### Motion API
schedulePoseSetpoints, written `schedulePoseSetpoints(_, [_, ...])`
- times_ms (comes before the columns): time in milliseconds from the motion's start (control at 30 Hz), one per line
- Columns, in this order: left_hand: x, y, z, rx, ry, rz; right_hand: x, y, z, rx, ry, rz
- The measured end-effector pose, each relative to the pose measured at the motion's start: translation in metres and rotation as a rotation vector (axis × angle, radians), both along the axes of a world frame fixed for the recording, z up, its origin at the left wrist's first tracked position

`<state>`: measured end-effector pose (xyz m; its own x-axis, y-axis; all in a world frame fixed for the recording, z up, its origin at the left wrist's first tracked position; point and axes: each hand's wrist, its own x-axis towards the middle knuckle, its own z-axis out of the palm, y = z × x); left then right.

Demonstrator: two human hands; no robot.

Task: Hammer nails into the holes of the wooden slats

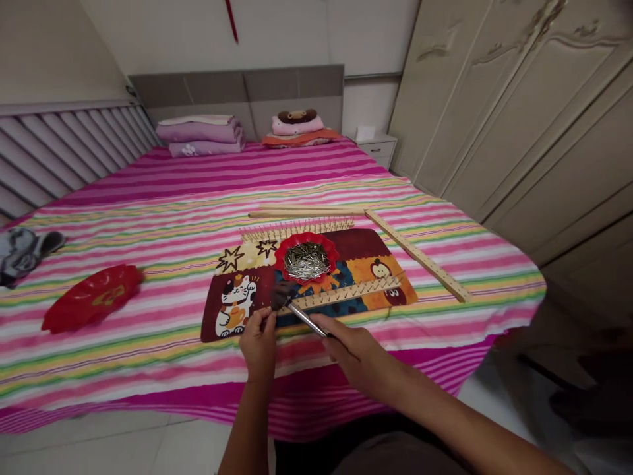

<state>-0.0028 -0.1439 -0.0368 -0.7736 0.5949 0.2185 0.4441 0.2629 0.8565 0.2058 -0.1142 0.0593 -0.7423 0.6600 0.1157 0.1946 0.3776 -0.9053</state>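
My right hand (359, 359) is wrapped around the handle of a hammer (310, 319), whose dark, blurred head is over the left end of a wooden strip (346, 292). A row of nails stands up along that strip. Close to the hammer head, my left hand (260, 343) has its thumb and fingers pinched together at the strip's left end. What is between those fingertips is too small to make out. Just behind the strip sits a red scalloped bowl (279, 264) full of loose nails (307, 260). A patterned mat (353, 245) with a cat picture lies underneath.
Another wooden strip (291, 232) bristling with nails lies behind the bowl. Longer wooden strips (418, 252) extend behind and right of the mat. A red plate (93, 297) and grey cloth (24, 254) are at the left on the striped bedspread (168, 303).
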Motion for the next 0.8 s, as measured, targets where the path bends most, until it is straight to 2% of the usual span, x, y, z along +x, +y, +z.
schedulePoseSetpoints(133, [0.0,-0.001,-0.003,0.022,0.022,-0.02,-0.015,0.003,0.002,0.08,0.029,0.049])
schedulePoseSetpoints(267, [0.001,-0.002,0.0,-0.039,0.063,-0.007,-0.02,0.003,-0.002,0.075,-0.046,0.067])
schedulePoseSetpoints(367, [0.001,0.0,0.003,-0.046,0.053,0.003,-0.007,0.0,-0.001,0.047,-0.026,0.026])
schedulePoseSetpoints(467, [0.001,0.002,0.004,0.001,-0.017,0.002,0.024,-0.004,-0.004,-0.034,-0.027,-0.004])
schedulePoseSetpoints(567, [0.001,0.0,0.007,-0.002,-0.088,-0.019,0.066,-0.008,-0.018,-0.118,-0.109,-0.014])
schedulePoseSetpoints(633, [0.005,-0.004,0.013,-0.024,-0.06,0.002,0.092,-0.01,-0.034,-0.179,-0.144,-0.073])
schedulePoseSetpoints(733, [0.013,-0.007,0.028,-0.003,0.143,0.056,0.124,-0.015,-0.062,-0.316,-0.184,-0.203])
schedulePoseSetpoints(800, [0.019,-0.001,0.041,0.036,0.286,0.015,0.138,-0.017,-0.083,-0.409,-0.195,-0.301])
